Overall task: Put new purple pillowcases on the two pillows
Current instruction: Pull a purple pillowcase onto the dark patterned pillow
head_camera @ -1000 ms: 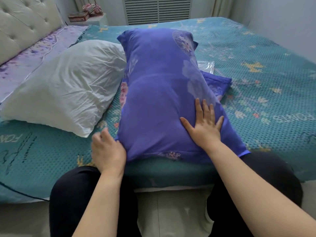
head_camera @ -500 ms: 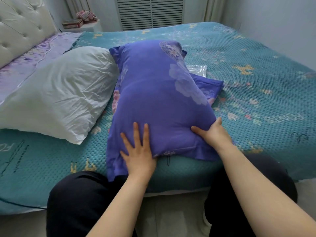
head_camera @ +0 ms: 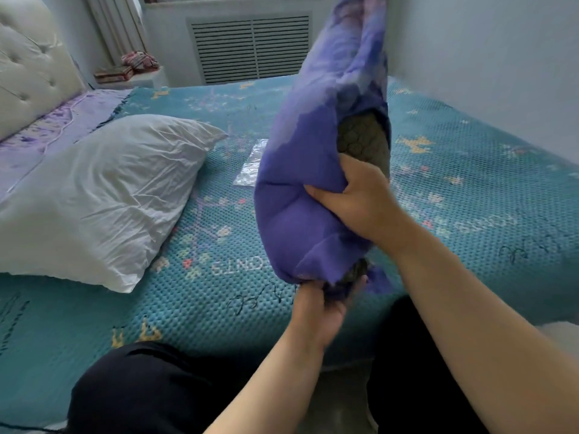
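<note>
A pillow in a purple flowered pillowcase (head_camera: 300, 189) stands on end above the bed, its top out of view. Grey quilted pillow fabric (head_camera: 363, 142) shows through the case's open side. My right hand (head_camera: 360, 198) grips the pillow's middle at that opening. My left hand (head_camera: 319, 305) holds the bunched bottom end from below. A second pillow (head_camera: 103, 195), white and wrinkled with no purple case, lies on the bed to the left. The other folded purple pillowcase is hidden behind the raised pillow.
The bed (head_camera: 470, 195) has a teal textured cover with a purple sheet (head_camera: 47, 133) by the tufted headboard (head_camera: 28, 67). A clear plastic bag (head_camera: 250, 164) lies mid-bed. A nightstand (head_camera: 131, 76) with books stands at the back left. My dark-trousered knees (head_camera: 141, 386) touch the bed's edge.
The purple pillow lay flat under both my hands; now it is lifted upright. My right hand moved to its open side and my left hand took the bottom end.
</note>
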`<state>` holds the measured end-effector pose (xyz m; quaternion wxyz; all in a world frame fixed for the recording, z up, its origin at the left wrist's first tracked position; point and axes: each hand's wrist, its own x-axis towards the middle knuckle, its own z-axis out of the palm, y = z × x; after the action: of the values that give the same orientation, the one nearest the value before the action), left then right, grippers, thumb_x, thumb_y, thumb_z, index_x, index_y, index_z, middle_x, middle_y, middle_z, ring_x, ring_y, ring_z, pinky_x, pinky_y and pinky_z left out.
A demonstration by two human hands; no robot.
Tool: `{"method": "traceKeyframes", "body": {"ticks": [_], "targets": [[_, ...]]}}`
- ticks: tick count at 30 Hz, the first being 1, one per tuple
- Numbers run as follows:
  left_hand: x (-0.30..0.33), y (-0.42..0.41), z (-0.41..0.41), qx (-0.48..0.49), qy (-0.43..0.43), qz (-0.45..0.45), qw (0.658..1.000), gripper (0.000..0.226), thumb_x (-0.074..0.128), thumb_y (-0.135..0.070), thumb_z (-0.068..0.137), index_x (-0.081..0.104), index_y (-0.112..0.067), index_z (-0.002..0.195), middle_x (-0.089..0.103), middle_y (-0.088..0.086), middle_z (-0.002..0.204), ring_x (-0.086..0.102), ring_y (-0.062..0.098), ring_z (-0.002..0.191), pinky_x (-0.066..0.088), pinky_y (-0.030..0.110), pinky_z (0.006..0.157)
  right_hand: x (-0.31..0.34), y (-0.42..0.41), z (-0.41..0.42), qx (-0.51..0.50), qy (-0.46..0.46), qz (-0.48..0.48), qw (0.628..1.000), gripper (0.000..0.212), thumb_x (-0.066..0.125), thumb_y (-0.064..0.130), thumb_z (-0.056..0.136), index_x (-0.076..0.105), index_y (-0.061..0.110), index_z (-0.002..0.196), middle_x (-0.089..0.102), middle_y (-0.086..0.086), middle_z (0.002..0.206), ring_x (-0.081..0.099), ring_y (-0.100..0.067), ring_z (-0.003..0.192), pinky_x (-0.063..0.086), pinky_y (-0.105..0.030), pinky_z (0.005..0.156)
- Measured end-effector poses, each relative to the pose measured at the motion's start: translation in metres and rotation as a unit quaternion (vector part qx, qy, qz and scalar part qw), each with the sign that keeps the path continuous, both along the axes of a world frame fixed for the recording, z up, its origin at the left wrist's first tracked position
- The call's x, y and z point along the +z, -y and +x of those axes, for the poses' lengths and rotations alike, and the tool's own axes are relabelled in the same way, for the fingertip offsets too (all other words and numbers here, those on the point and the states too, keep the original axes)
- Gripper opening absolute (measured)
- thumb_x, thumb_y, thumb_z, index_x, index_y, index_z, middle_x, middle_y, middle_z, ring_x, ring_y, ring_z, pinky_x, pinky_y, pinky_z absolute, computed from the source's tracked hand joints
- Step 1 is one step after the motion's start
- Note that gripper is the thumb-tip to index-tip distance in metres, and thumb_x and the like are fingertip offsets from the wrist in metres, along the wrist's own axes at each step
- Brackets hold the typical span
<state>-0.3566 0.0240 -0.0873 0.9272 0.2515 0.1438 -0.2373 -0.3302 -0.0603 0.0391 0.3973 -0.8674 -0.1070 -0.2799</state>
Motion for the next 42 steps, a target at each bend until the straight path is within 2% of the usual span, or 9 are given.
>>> {"method": "traceKeyframes", "body": {"ticks": [9, 13, 16, 18, 21, 24, 30, 35, 42], "targets": [[-0.019, -0.049, -0.010, -0.411, 0.171, 0.339, 0.829, 0.024, 0.040, -0.036, 0.098, 0.053, -0.018, 0.108, 0.067, 0.004, 0.105, 0.070, 0.016, 0.077, 0.056, 0.027, 0.062, -0.060, -0.030, 0.032, 0.126, -0.164, -0.074, 0.976, 0.059, 0.068, 0.028, 0.086, 0.045, 0.014, 0.139, 0.052, 0.000, 0.137, 0.046, -0.009, 0.125, 0.032, -0.020, 0.106], [0.044, -0.100, 0.012, -0.083, 0.343, 0.505, 0.788, 0.016, 0.052, -0.019, 0.096, 0.063, -0.011, 0.089, 0.072, 0.002, 0.086, 0.068, 0.011, 0.071, 0.053, 0.022, 0.060, -0.072, -0.059, 0.031, 0.202, -0.230, 0.238, 0.922, 0.031, 0.057, 0.006, 0.092, 0.057, 0.006, 0.123, 0.064, -0.005, 0.117, 0.059, -0.008, 0.107, 0.044, -0.023, 0.100], [0.046, -0.138, 0.055, 0.163, 0.417, 0.738, 0.505, 0.024, 0.064, -0.032, 0.087, 0.061, -0.019, 0.107, 0.064, 0.001, 0.111, 0.057, 0.016, 0.107, 0.044, 0.032, 0.093, -0.087, -0.056, 0.023, 0.062, -0.129, 0.218, 0.965, 0.022, 0.058, 0.006, 0.090, 0.064, 0.014, 0.110, 0.068, -0.001, 0.106, 0.063, -0.012, 0.100, 0.050, -0.037, 0.096], [0.021, -0.164, 0.089, 0.080, 0.357, 0.832, 0.418, 0.056, 0.059, -0.054, 0.083, 0.046, -0.025, 0.129, 0.042, 0.009, 0.142, 0.035, 0.031, 0.132, 0.029, 0.047, 0.109, -0.095, -0.043, 0.016, -0.079, 0.010, 0.043, 0.996, 0.019, 0.062, 0.013, 0.088, 0.066, 0.015, 0.107, 0.063, 0.000, 0.109, 0.057, -0.014, 0.105, 0.046, -0.036, 0.097], [-0.006, -0.182, 0.113, -0.029, 0.257, 0.851, 0.457, 0.096, 0.043, -0.082, 0.070, 0.021, -0.029, 0.146, 0.018, 0.011, 0.156, 0.017, 0.035, 0.142, 0.013, 0.050, 0.116, -0.107, -0.009, 0.010, -0.288, -0.035, -0.064, 0.955, 0.063, 0.065, 0.051, 0.082, 0.048, 0.014, 0.131, 0.045, -0.009, 0.136, 0.038, -0.026, 0.129, 0.029, -0.046, 0.107], [-0.013, -0.192, 0.119, -0.036, 0.210, 0.847, 0.487, 0.125, 0.040, -0.097, 0.049, 0.013, -0.026, 0.148, 0.020, 0.012, 0.155, 0.021, 0.031, 0.142, 0.016, 0.049, 0.115, -0.119, 0.029, 0.008, -0.268, -0.315, 0.179, 0.893, 0.114, 0.059, 0.075, 0.069, 0.018, 0.003, 0.147, 0.028, -0.018, 0.151, 0.028, -0.031, 0.139, 0.022, -0.041, 0.113], [-0.044, -0.210, 0.136, -0.070, 0.148, 0.744, 0.647, 0.141, 0.061, -0.093, 0.029, 0.021, -0.020, 0.143, 0.048, 0.005, 0.140, 0.049, 0.022, 0.126, 0.036, 0.043, 0.109, -0.141, 0.022, -0.006, -0.079, -0.397, 0.367, 0.837, 0.092, 0.063, 0.072, 0.066, 0.050, 0.011, 0.134, 0.061, -0.004, 0.125, 0.058, -0.019, 0.111, 0.042, -0.027, 0.100], [-0.031, -0.198, 0.123, -0.094, 0.195, 0.793, 0.569, 0.108, 0.053, -0.091, 0.048, 0.051, -0.022, 0.131, 0.061, 0.005, 0.127, 0.058, 0.023, 0.116, 0.045, 0.037, 0.100, -0.110, 0.025, 0.003, -0.171, -0.233, 0.126, 0.949, 0.032, 0.059, 0.038, 0.090, 0.065, 0.013, 0.110, 0.069, -0.011, 0.103, 0.063, -0.030, 0.101, 0.046, -0.034, 0.078], [-0.014, -0.136, 0.056, -0.181, 0.202, 0.853, 0.447, 0.094, 0.046, -0.087, 0.062, 0.050, -0.020, 0.128, 0.063, 0.008, 0.122, 0.059, 0.030, 0.112, 0.047, 0.036, 0.091, -0.077, 0.066, 0.008, -0.340, -0.231, -0.174, 0.895, 0.057, 0.048, 0.009, 0.087, 0.039, 0.030, 0.139, 0.037, -0.012, 0.134, 0.039, -0.035, 0.122, 0.031, -0.049, 0.101]]}}
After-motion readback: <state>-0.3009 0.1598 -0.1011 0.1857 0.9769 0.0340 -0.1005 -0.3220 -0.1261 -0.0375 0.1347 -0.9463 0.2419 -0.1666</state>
